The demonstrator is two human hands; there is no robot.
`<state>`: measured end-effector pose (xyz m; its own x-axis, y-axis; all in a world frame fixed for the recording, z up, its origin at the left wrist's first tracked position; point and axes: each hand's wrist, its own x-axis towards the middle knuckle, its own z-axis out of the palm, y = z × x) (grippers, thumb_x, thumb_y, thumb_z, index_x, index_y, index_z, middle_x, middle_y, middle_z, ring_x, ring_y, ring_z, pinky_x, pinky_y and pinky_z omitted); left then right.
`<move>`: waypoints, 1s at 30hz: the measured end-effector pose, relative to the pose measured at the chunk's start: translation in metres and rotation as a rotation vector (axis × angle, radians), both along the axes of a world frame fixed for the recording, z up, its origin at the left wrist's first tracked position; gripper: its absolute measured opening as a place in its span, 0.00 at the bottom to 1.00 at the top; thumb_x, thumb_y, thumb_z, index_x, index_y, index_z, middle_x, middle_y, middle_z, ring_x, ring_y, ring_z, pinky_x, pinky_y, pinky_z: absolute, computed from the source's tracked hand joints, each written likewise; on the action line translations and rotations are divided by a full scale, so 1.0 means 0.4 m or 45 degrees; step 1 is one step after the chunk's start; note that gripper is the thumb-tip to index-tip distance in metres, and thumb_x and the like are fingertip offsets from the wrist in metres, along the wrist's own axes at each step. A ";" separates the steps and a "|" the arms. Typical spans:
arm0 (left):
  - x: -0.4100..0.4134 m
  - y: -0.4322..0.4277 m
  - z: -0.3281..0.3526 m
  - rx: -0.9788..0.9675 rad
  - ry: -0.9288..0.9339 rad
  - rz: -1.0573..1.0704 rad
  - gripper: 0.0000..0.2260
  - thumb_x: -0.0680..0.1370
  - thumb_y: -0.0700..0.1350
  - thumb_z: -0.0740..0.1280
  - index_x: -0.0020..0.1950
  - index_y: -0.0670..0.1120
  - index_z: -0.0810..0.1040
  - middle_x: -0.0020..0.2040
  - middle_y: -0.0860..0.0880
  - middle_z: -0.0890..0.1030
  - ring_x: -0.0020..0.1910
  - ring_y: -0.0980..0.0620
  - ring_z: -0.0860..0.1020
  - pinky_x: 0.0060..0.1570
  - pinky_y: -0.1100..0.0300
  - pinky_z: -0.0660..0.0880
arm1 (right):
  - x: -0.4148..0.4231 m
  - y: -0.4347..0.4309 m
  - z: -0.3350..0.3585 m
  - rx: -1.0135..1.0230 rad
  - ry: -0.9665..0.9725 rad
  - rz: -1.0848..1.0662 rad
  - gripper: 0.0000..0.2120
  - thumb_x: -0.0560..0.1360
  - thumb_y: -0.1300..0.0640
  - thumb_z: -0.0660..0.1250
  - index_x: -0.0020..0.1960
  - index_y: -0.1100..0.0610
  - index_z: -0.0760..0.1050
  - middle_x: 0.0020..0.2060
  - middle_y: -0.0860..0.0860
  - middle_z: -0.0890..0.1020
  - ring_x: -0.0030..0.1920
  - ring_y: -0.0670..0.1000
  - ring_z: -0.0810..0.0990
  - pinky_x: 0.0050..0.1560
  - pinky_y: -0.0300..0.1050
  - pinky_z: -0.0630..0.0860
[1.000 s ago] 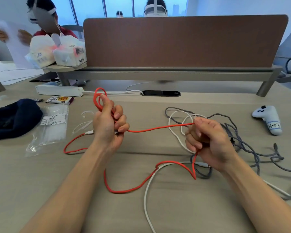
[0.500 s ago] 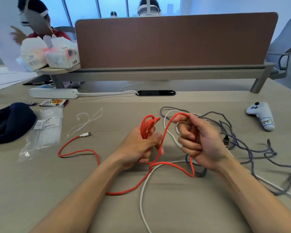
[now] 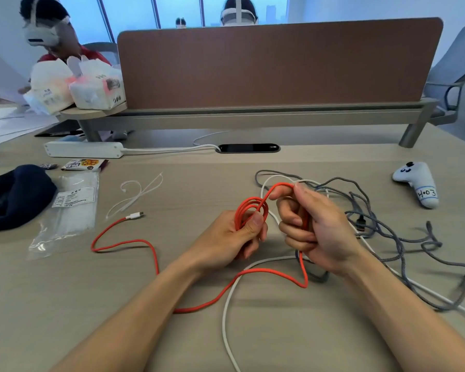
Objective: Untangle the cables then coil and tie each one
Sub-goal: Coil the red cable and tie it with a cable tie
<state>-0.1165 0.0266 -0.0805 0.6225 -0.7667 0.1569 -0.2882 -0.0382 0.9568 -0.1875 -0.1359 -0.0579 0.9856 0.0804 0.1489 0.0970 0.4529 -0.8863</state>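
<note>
My left hand (image 3: pixel 235 238) grips a small bundle of loops of the red cable (image 3: pixel 151 253), thumb pressed on the coil. My right hand (image 3: pixel 314 229) pinches the same red cable just to the right, a loop arching over its index finger. The rest of the red cable trails left across the desk to its white plug (image 3: pixel 135 216) and curves back under my forearms. A white cable (image 3: pixel 226 318) runs from near the front edge up under my right hand. A grey braided cable (image 3: pixel 397 237) lies tangled to the right.
Loose white cable ties (image 3: pixel 137 194) and a clear bag of ties (image 3: pixel 70 210) lie on the left, beside a dark cloth (image 3: pixel 14 194). A white power strip (image 3: pixel 83 149) sits at the back, a white controller (image 3: pixel 419 183) at the right. People sit beyond the brown divider (image 3: pixel 279 63).
My hands have come together at the centre. The stretched red span between them has been gathered into another loop on the coil in my left hand.
</note>
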 end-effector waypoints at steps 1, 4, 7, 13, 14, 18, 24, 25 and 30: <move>0.000 -0.001 0.000 0.017 -0.038 0.003 0.18 0.81 0.55 0.54 0.39 0.46 0.73 0.23 0.51 0.71 0.24 0.53 0.67 0.29 0.65 0.66 | 0.001 0.000 -0.001 -0.020 -0.010 -0.003 0.17 0.79 0.49 0.54 0.48 0.56 0.79 0.28 0.50 0.62 0.21 0.42 0.53 0.23 0.33 0.47; -0.001 -0.002 -0.001 0.039 -0.061 0.018 0.18 0.80 0.55 0.54 0.38 0.46 0.72 0.24 0.51 0.74 0.25 0.55 0.69 0.30 0.66 0.67 | 0.004 -0.002 -0.006 -0.048 -0.029 -0.014 0.16 0.77 0.47 0.57 0.48 0.56 0.78 0.28 0.50 0.62 0.21 0.42 0.53 0.22 0.33 0.48; 0.001 -0.005 -0.005 0.039 -0.149 0.062 0.20 0.80 0.56 0.54 0.38 0.43 0.72 0.24 0.51 0.76 0.24 0.58 0.70 0.31 0.68 0.66 | 0.006 -0.006 -0.009 -0.055 -0.048 -0.001 0.16 0.77 0.46 0.59 0.49 0.57 0.78 0.28 0.50 0.62 0.21 0.42 0.54 0.22 0.31 0.50; 0.002 -0.012 -0.008 0.008 -0.204 0.101 0.20 0.80 0.53 0.54 0.37 0.39 0.71 0.23 0.53 0.76 0.24 0.60 0.70 0.32 0.71 0.64 | 0.009 -0.009 -0.008 -0.102 -0.064 -0.021 0.17 0.74 0.43 0.65 0.49 0.58 0.77 0.28 0.50 0.63 0.21 0.43 0.55 0.22 0.33 0.50; 0.002 -0.011 -0.009 0.013 -0.215 0.106 0.20 0.80 0.53 0.54 0.37 0.40 0.71 0.23 0.53 0.75 0.24 0.60 0.70 0.32 0.70 0.64 | 0.010 -0.009 -0.009 -0.105 -0.051 -0.047 0.16 0.75 0.45 0.63 0.48 0.58 0.77 0.27 0.50 0.63 0.21 0.43 0.55 0.22 0.34 0.50; 0.004 -0.009 -0.010 0.027 -0.245 0.098 0.20 0.80 0.52 0.53 0.35 0.42 0.70 0.23 0.53 0.75 0.24 0.60 0.69 0.33 0.70 0.65 | 0.010 -0.007 -0.011 -0.091 -0.039 -0.097 0.13 0.77 0.48 0.58 0.45 0.57 0.73 0.27 0.50 0.63 0.20 0.44 0.55 0.22 0.35 0.49; 0.008 -0.004 -0.007 0.036 -0.231 0.059 0.21 0.81 0.55 0.53 0.35 0.43 0.69 0.23 0.53 0.74 0.24 0.58 0.71 0.33 0.70 0.65 | 0.007 -0.007 -0.010 -0.112 -0.027 -0.105 0.12 0.77 0.47 0.59 0.42 0.55 0.70 0.27 0.50 0.63 0.20 0.44 0.55 0.23 0.35 0.48; 0.009 -0.003 -0.006 0.006 -0.213 0.056 0.22 0.81 0.57 0.53 0.35 0.43 0.69 0.24 0.51 0.74 0.24 0.58 0.71 0.33 0.70 0.65 | 0.006 -0.006 -0.010 -0.118 -0.022 -0.108 0.12 0.76 0.47 0.59 0.41 0.54 0.70 0.27 0.50 0.63 0.21 0.44 0.55 0.23 0.36 0.48; 0.005 0.001 -0.004 -0.093 -0.021 0.020 0.23 0.73 0.69 0.56 0.36 0.49 0.70 0.20 0.52 0.73 0.22 0.54 0.68 0.29 0.64 0.67 | 0.011 0.002 -0.011 -0.126 0.011 -0.188 0.12 0.75 0.48 0.61 0.39 0.55 0.69 0.26 0.49 0.62 0.20 0.43 0.55 0.22 0.32 0.50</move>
<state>-0.1144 0.0271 -0.0821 0.6311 -0.7431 0.2226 -0.3039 0.0272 0.9523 -0.1832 -0.1350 -0.0623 0.9890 -0.0515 0.1389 0.1482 0.3451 -0.9268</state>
